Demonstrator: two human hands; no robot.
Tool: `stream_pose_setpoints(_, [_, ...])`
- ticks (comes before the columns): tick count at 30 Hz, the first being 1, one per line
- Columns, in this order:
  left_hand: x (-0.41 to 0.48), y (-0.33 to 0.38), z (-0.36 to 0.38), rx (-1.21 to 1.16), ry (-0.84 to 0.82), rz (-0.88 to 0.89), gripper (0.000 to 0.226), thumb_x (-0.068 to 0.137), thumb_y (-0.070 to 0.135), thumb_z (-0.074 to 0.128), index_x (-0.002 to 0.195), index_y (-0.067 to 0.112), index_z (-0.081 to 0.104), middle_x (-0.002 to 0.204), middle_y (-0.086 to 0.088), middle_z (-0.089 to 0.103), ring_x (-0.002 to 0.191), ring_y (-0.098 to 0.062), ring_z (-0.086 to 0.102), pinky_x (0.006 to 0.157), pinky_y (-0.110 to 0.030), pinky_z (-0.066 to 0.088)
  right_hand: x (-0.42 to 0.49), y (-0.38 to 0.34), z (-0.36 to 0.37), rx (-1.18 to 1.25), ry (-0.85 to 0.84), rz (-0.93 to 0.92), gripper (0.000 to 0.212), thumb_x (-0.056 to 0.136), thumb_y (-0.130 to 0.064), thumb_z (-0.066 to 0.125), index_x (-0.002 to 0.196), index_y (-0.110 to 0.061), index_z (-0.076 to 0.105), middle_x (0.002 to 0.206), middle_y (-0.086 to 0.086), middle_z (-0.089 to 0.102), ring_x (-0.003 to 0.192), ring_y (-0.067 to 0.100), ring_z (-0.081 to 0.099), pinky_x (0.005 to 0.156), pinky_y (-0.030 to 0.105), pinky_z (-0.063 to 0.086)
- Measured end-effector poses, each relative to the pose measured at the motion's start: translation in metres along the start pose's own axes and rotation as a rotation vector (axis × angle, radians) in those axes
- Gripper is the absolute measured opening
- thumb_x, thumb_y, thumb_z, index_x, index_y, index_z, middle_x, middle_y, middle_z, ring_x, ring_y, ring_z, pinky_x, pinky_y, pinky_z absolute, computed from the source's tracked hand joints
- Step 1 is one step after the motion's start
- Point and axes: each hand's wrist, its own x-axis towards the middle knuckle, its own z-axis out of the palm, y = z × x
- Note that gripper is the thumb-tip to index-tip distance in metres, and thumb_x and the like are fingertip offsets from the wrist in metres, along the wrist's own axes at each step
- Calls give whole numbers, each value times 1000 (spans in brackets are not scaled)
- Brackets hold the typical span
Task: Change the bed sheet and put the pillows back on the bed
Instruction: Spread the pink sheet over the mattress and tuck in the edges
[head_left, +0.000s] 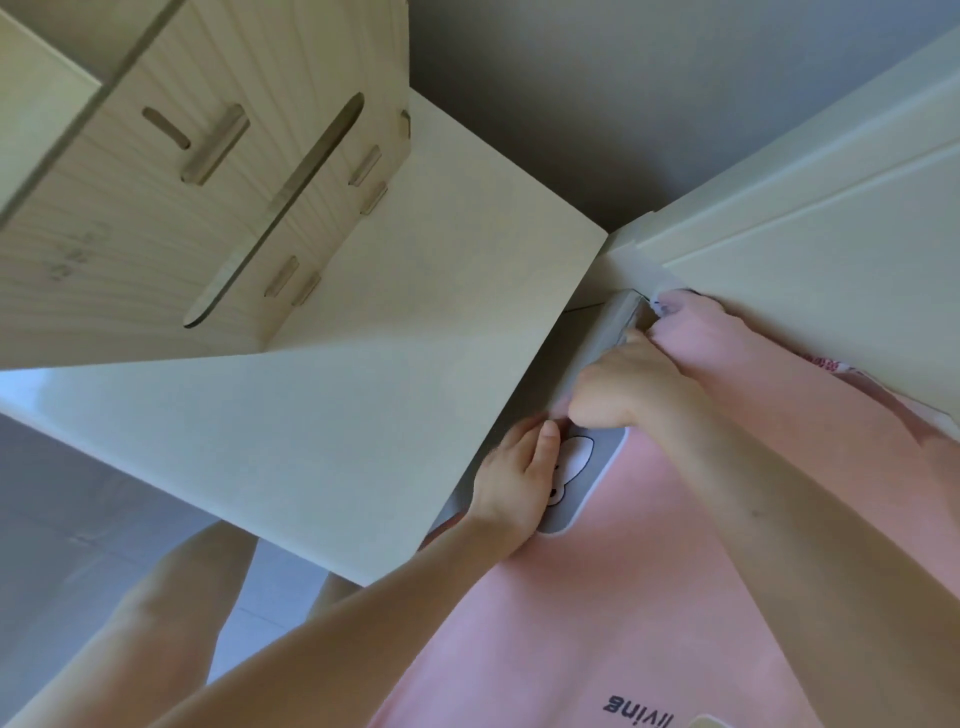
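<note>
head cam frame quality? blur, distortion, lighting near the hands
Head view: strong wide-angle warp, with the white tabletop and headboard edges tilting and fanning out; soft even light, no glare; left hand and right hand slightly soft; the gap beside the pink sheet sits in shadow; the sheet's lettering stays legible.

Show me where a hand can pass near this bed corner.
Bare: the tabletop between the wooden rack and the mattress; the sheet below the hands. Crowded: the corner by the headboard, where left hand and right hand work.
</note>
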Motion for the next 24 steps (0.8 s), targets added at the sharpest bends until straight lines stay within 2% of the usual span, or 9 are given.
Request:
stream_pose_setpoints(2, [6, -8, 8, -174, -29, -95, 40, 102, 39, 29, 127, 24, 56, 130, 6, 55, 123, -13, 48, 108, -31, 33, -8, 10, 5, 135, 173, -59, 24, 94, -30, 37, 94, -31, 61, 119, 0, 63, 116, 19, 50, 103, 33, 22])
stream_pose_setpoints(6, [12, -15, 8, -251, 28, -128, 41, 102, 37, 29, 124, 19, 59, 125, 2, 57, 119, -16, 51, 108, -36, 35, -9, 20, 7, 445, 224, -68, 37, 95, -22, 40, 124, -39, 56, 135, -8, 54, 126, 21, 41, 101, 26, 24])
stream_pose_setpoints(10, [10, -15, 5, -287, 11, -167, 45, 100, 41, 30, 119, 18, 64, 119, 3, 63, 114, -15, 55, 106, -36, 38, -4, 20, 4, 345, 174, -93, 33, 94, -21, 43, 117, -36, 59, 128, -7, 59, 119, 17, 47, 100, 29, 22])
stream_pose_setpoints(14, [0, -9, 10, -160, -26, -133, 44, 101, 41, 30, 116, 17, 64, 115, -3, 64, 111, -18, 56, 99, -30, 41, -2, 14, 4, 116, 144, -91, 28, 94, -22, 37, 102, -24, 63, 116, -2, 63, 113, 18, 50, 100, 37, 21])
stream_pose_setpoints(16, [2, -5, 13, -165, -96, -214, 49, 98, 52, 30, 118, 22, 63, 116, -3, 65, 112, -20, 56, 101, -31, 40, -1, 10, 2, 57, 93, -80, 31, 99, -30, 28, 95, -20, 57, 120, 2, 61, 118, 19, 48, 103, 39, 19])
stream_pose_setpoints(18, [10, 5, 12, -237, -179, -331, 66, 91, 66, 29, 122, 18, 61, 122, -12, 62, 119, -29, 53, 108, -38, 36, -1, 6, -1, 15, 44, -50, 42, 102, -37, 20, 104, -22, 59, 126, 4, 58, 124, 19, 45, 108, 41, 15])
stream_pose_setpoints(19, [16, 10, 10, -284, -218, -389, 72, 89, 70, 28, 125, 15, 59, 127, -14, 59, 123, -29, 51, 110, -37, 33, 1, 6, -1, -6, 28, -33, 47, 102, -40, 18, 110, -21, 60, 128, 4, 58, 126, 19, 44, 109, 41, 13])
stream_pose_setpoints(21, [26, 17, 4, -363, -312, -444, 67, 94, 63, 20, 135, 20, 50, 139, -3, 51, 129, -16, 44, 109, -26, 29, 3, 2, -1, -71, 22, -13, 52, 102, -41, 16, 115, -19, 61, 129, 4, 58, 127, 19, 44, 111, 42, 12])
stream_pose_setpoints(24, [34, 25, -2, -342, -447, -471, 65, 97, 57, 7, 148, 23, 28, 152, 6, 30, 140, -10, 25, 113, -25, 16, 2, 2, 3, -18, 107, -11, 47, 102, -40, 19, 100, -19, 61, 117, 6, 63, 119, 23, 51, 109, 42, 17])
